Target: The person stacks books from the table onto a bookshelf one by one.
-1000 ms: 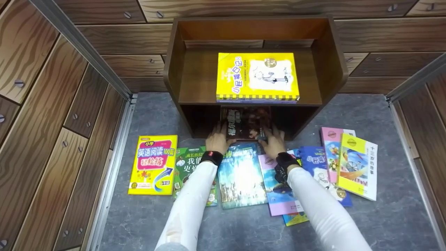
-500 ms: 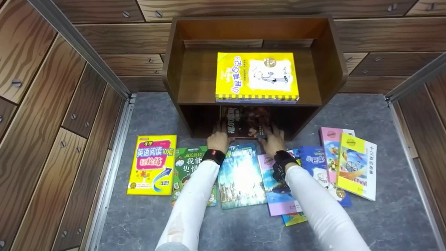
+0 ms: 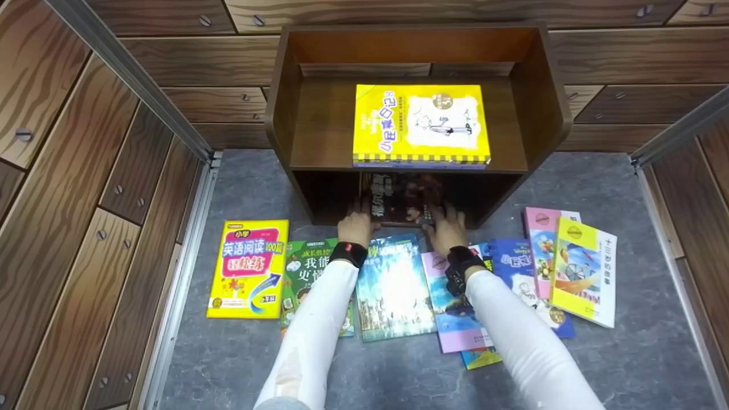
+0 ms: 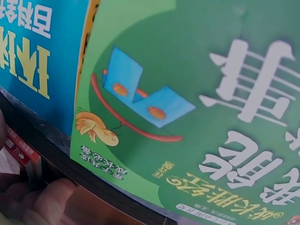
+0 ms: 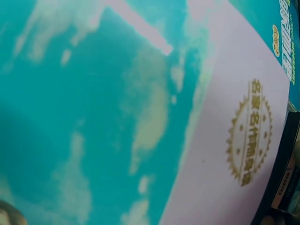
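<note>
A dark-covered book (image 3: 401, 199) lies flat in the lower compartment of the brown bookshelf (image 3: 555, 108). My left hand (image 3: 355, 229) reaches in at its left side, fingers extended along the edge. On the opposite side, my right hand (image 3: 449, 230) touches the right edge with fingers spread forward. Both thumbs point inward near the front edge. In the left wrist view, my left fingers (image 4: 42, 201) are beside a red-and-white book edge (image 4: 23, 147); the rest is cut off. The right wrist view shows mostly a pink-bordered book (image 5: 225, 140); its hand is barely visible.
A yellow book stack (image 3: 421, 125) lies on the upper shelf. Along the floor before the shelf are a yellow English reader (image 3: 248, 267), a green book (image 3: 302, 273), a blue book (image 3: 393, 302), and several overlapping books, including a yellow-and-white one (image 3: 584, 273) at right.
Both hands stay at the dark book's sides, with the left hand and wrist slightly farther right than a second ago. The books on the floor have not moved.
</note>
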`<state>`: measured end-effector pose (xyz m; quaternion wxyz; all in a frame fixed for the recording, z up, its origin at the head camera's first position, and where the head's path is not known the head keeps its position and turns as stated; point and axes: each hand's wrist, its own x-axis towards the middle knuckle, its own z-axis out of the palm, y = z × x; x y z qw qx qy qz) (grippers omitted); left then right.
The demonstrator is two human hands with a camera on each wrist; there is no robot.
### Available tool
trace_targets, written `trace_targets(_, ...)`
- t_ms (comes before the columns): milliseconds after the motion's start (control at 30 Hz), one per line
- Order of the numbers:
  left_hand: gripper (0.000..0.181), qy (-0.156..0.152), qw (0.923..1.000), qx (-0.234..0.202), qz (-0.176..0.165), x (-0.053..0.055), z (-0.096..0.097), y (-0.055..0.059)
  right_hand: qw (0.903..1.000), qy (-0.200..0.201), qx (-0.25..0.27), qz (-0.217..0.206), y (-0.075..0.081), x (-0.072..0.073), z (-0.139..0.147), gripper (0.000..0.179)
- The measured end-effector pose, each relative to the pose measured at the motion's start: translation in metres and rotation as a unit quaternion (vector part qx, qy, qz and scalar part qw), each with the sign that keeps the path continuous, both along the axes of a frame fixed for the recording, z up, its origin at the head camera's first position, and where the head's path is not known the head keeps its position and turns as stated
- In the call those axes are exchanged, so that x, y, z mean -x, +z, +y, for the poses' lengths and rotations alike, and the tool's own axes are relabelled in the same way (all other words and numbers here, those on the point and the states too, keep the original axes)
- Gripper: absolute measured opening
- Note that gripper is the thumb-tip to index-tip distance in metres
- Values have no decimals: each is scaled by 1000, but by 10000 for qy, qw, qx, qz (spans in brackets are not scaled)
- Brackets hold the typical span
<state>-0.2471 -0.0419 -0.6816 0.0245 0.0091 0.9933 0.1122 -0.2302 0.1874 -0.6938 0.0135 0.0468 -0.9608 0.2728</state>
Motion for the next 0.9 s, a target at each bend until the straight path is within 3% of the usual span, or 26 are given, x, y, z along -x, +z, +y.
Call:
trace_targets(233,43,12,10000,19,-72,2,-1,0,9999,82,-77,110,-2,0,0,62)
trace_targets(467,45,26,9995,-152,-276,3,-4,2,9987,151,-26,493,-3,-2,1,56)
trace_targets(767,45,67,9998,-169,-82,3,-6,0,9992,148,13,367,0,0,0,54)
trace_targets(900,65,58,9995,-287,-119,1,-5,1,9995,111,30,305,2,0,0,53)
